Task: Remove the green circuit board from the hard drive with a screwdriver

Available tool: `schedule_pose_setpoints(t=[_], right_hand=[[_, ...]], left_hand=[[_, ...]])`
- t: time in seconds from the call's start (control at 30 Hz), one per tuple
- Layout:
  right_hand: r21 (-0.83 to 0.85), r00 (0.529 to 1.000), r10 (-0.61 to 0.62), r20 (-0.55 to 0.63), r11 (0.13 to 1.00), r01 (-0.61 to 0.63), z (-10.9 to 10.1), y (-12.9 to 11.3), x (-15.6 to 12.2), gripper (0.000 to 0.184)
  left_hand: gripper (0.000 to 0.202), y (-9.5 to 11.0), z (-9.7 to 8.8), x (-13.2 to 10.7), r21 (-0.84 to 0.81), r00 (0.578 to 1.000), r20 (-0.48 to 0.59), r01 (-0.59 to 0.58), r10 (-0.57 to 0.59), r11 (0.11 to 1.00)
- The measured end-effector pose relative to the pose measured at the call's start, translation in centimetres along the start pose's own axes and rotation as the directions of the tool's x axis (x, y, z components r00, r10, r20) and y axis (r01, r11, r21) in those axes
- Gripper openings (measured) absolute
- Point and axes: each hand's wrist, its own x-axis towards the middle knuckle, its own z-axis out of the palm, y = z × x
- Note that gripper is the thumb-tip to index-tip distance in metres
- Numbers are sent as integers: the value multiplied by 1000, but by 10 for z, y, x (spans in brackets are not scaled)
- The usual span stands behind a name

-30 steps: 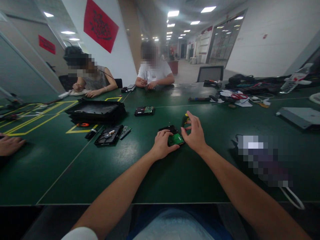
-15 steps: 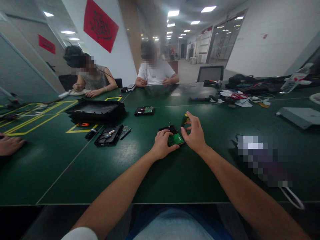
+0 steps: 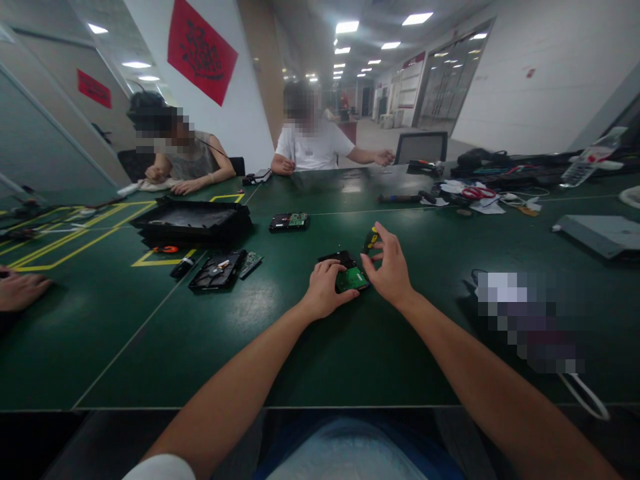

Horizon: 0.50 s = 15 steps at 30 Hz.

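Pins the hard drive flat on the table under the curled left hand, green circuit face up. Just right of that grip, pinches the screwdriver by its handle in the right hand, tip angled down toward the drive.

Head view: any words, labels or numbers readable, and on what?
No text reads.
Red banner on the wall: black characters, blurred.
Small red sign, left wall: too small.
Green circuit board at the left hand: markings too small.
Screwdriver in the right hand: no readable mark.
Bottle label, far right: blurred.
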Motion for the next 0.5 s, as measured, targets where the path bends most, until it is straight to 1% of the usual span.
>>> schedule_pose_setpoints(t=[0.1, 0.3, 0.5], right_hand=[[4, 1000, -10, 6, 1000, 10, -1, -1, 0, 80], [20, 1000, -17, 16, 1000, 16, -3, -4, 2, 74], [8, 1000, -9, 6, 1000, 9, -1, -2, 1, 77]], left_hand=[[60, 1, -1, 0, 1, 1000, 0, -2, 2, 1000], [59, 4, -2, -1, 5, 1000, -2, 1, -1, 1000], [60, 2, -1, -1, 5, 1000, -5, -7, 7, 1000]])
